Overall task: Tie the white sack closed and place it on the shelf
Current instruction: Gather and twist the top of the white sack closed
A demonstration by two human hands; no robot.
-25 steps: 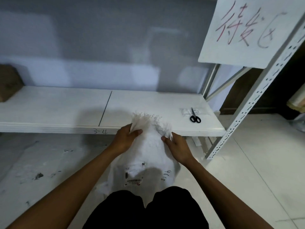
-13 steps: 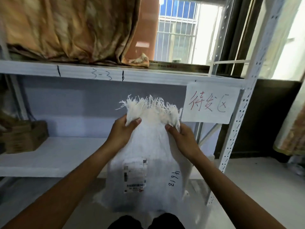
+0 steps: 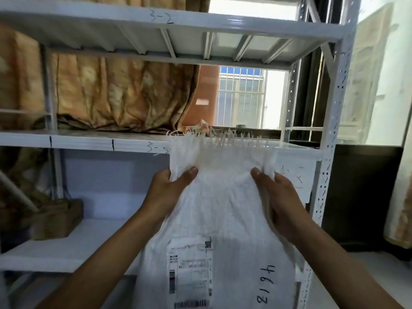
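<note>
I hold a white woven sack (image 3: 223, 215) upright in front of me, its frayed mouth at the top level with the middle shelf's edge. It carries a shipping label (image 3: 189, 270) and handwritten digits low on its front. My left hand (image 3: 165, 192) grips the sack's upper left side, thumb on the front. My right hand (image 3: 281, 197) grips the upper right side the same way. The mouth is spread flat between my hands, with no tie visible. Behind the sack stands a white metal shelf unit (image 3: 89, 142) with boards marked 3-2 and 3-3.
A brown patterned cloth (image 3: 116, 97) fills the back of the middle shelf. On the lower board (image 3: 66, 248) at left sits a cardboard box (image 3: 58, 219). A perforated white upright (image 3: 330, 152) rises at right, with a paper sign partly hidden behind the sack. A barred window (image 3: 243, 97) shows beyond.
My view has tilted upward from the low board to the upper shelves. Both hands have lifted the sack higher, and its mouth has been spread wider between them.
</note>
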